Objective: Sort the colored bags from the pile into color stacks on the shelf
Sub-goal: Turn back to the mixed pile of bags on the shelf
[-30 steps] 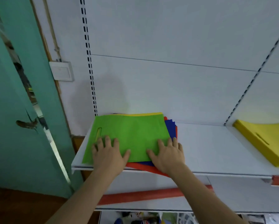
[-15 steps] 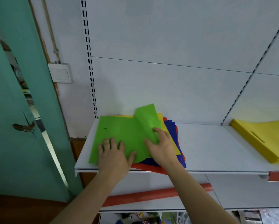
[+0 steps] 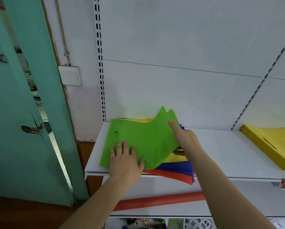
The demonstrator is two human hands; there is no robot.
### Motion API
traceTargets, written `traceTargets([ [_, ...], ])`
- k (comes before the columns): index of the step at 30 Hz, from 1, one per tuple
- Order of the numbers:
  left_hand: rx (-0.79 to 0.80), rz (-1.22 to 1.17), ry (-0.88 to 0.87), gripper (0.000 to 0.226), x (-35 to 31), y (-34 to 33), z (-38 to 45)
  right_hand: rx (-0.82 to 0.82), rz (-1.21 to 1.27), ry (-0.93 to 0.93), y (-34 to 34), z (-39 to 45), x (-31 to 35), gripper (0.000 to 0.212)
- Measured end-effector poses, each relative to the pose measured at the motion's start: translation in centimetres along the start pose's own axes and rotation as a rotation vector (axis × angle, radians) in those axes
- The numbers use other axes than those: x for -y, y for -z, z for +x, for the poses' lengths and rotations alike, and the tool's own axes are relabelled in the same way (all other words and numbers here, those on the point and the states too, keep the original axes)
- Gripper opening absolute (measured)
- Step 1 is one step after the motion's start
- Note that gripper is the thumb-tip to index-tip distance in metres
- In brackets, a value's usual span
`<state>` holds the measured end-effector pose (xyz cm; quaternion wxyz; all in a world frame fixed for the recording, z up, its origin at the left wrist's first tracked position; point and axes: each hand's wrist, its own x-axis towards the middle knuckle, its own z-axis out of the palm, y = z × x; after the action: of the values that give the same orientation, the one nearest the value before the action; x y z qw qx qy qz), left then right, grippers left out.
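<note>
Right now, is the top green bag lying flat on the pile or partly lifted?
Partly lifted. The right hand pinches the green bag and raises its right edge; the left hand presses its other end flat.

Green bags [image 3: 143, 142]: top of pile, right edge lifted, handle slot at left.
Left hand [image 3: 125, 161]: flat on green bags, fingers straight.
Right hand [image 3: 184, 139]: pinches lifted green edge, thumb beneath.
Pile beneath: yellow bag [image 3: 176, 158], blue bags [image 3: 176, 168], red bags [image 3: 174, 176].
Shelf [image 3: 221, 156]: white.
Yellow stack [image 3: 274, 146]: far right, well apart.
</note>
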<state>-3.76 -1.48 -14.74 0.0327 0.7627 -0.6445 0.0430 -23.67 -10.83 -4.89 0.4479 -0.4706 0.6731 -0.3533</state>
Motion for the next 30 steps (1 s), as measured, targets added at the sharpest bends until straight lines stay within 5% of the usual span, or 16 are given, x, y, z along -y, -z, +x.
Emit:
traceTargets([
  [2,0.007,-0.001,-0.013,0.085,-0.2,0.1,0.0,-0.048,-0.208,0.12,0.5,0.0,0.8,0.064],
  [6,-0.008,-0.041,-0.076,0.089,-1.1,0.2,-0.3,-0.064,-0.818,0.212,1.2,0.5,0.5,0.012],
  [8,-0.043,-0.095,-0.085,0.085,-1.0,0.3,-0.2,-0.096,-0.915,0.258,1.6,0.6,-0.3,0.009],
  [16,-0.246,-0.437,0.099,0.072,2.5,2.0,2.5,-0.272,-0.327,0.628,6.0,-0.7,-4.5,0.022],
  [21,-0.378,-1.119,0.325,0.055,2.0,3.9,4.5,-0.331,-0.088,0.679,8.1,-1.4,-6.9,0.02],
  [25,-0.574,-1.23,0.177,0.038,0.2,4.6,5.1,-0.405,-0.068,0.666,9.4,-1.8,-9.1,0.02],
  [30,-0.264,-1.334,0.094,0.038,-3.4,3.1,4.6,-0.401,0.02,0.654,10.4,-2.1,-12.1,0.015],
])
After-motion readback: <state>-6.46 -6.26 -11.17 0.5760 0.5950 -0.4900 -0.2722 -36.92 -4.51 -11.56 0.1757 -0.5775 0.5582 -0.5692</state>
